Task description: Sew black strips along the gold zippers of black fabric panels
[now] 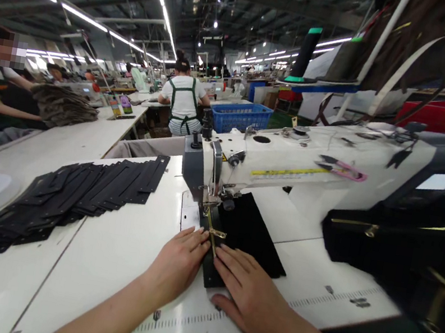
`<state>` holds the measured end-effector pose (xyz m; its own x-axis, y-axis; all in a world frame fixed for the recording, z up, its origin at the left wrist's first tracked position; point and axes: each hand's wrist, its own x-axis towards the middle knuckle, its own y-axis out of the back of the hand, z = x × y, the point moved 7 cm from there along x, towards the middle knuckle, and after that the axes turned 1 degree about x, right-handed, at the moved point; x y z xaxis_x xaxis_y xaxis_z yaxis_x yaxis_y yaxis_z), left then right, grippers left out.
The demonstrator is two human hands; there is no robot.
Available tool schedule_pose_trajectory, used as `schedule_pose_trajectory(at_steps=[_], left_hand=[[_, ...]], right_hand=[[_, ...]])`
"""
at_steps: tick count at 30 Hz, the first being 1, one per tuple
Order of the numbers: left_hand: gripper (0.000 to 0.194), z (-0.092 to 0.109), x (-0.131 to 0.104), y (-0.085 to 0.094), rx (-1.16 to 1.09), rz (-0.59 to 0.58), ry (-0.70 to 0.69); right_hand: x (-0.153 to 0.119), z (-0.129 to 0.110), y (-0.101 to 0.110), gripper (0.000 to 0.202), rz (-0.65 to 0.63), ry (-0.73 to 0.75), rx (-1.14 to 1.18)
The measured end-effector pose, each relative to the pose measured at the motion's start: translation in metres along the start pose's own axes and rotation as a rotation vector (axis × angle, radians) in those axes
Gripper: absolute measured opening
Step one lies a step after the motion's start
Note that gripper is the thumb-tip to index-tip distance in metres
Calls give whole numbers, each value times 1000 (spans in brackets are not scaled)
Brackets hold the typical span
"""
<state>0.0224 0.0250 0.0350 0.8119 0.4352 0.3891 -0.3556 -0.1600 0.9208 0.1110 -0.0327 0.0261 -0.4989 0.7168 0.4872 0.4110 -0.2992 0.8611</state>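
Note:
Under the needle area of a white sewing machine (pixel 293 150) lies a black piece (pixel 210 275) with a gold zipper (pixel 212 232) and its metal pull. My left hand (pixel 181 259) rests on the left edge of this piece, fingers close together and bent, palm down. On the right side, my right hand (pixel 248 290) lies flat with its fingers stretched over the piece beside the zipper. A larger black panel (pixel 254 234) extends under and to the right of the machine head. Neither hand is wrapped round anything.
Overlapping black pieces (pixel 86 189) spread across the table's left side. Pink-handled snips (pixel 344 168) lie on the machine arm. Black items with gold zippers (pixel 397 247) are at the right. Beyond stand a blue basket (pixel 241 117) and a person in a green apron (pixel 184 100).

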Motion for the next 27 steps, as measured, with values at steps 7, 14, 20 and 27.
schedule_pose_trajectory(at_steps=[7,14,20,27], left_hand=[[29,-6,14,11,-73,-158,203],[15,-19,24,10,-50,-114,278],[14,-2,9,-4,4,-11,175],[26,8,-1,-12,51,38,80]], right_hand=[[36,42,6,25,-157,-230,272],[54,56,13,30,-234,-263,322],[32,21,13,19,-142,-165,269],[41,44,-3,30,-28,-171,89]])
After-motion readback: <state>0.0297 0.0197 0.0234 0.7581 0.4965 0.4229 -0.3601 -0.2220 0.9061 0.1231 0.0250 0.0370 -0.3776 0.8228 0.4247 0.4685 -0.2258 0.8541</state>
